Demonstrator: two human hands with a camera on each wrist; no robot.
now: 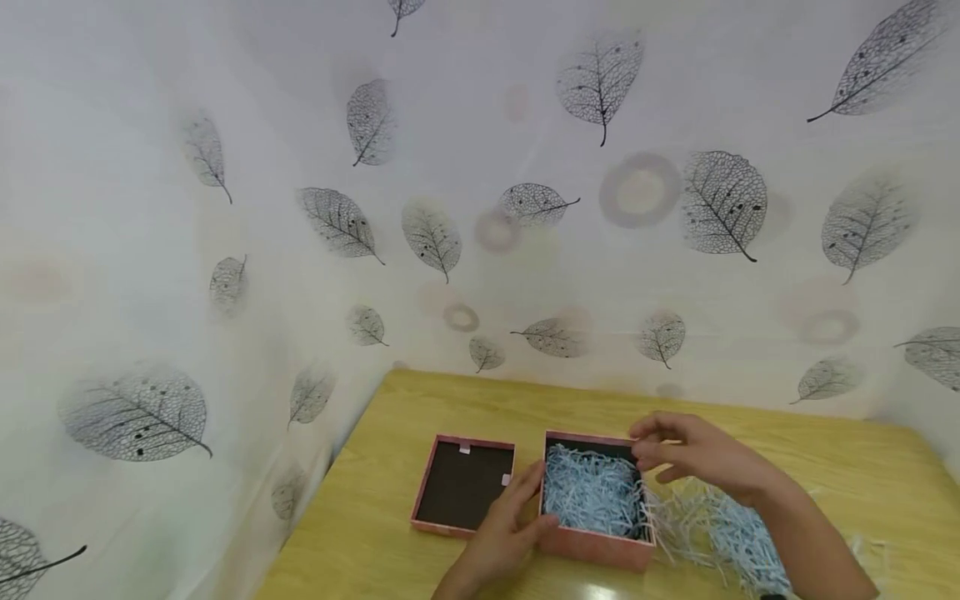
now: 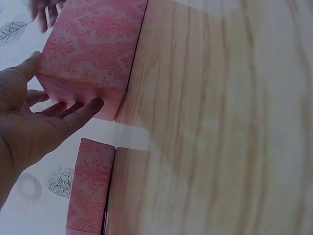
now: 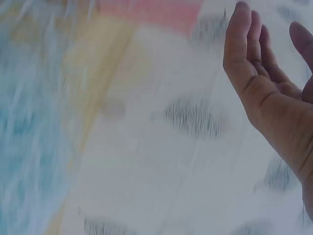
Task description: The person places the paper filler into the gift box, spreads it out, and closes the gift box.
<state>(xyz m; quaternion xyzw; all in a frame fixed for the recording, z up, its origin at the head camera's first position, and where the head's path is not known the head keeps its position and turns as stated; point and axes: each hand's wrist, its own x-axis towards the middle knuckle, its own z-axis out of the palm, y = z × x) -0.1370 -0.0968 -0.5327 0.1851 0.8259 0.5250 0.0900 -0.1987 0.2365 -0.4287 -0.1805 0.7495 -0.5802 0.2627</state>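
Observation:
A pink patterned box [image 1: 596, 546] stands on the table, its dark inside filled with light-blue shredded paper [image 1: 588, 492]. My left hand [image 1: 504, 533] rests against the box's left side, fingers fairly straight along that wall and thumb at the near left corner. In the left wrist view, the left hand [image 2: 44, 115] touches the end of the pink box [image 2: 93, 44]. Over the box's right rim is my right hand [image 1: 697, 454], fingers loosely bent with nothing between them. The right wrist view shows the right hand [image 3: 274, 83] with fingers extended and thumb apart.
A shallow pink-edged lid [image 1: 461, 487] with a dark inside lies left of the box. More blue and whitish shredded paper [image 1: 742, 533] is heaped on the table right of the box, partly behind the right forearm. A leaf-patterned wall covering [image 1: 525, 275] rises behind the wooden table [image 1: 360, 517].

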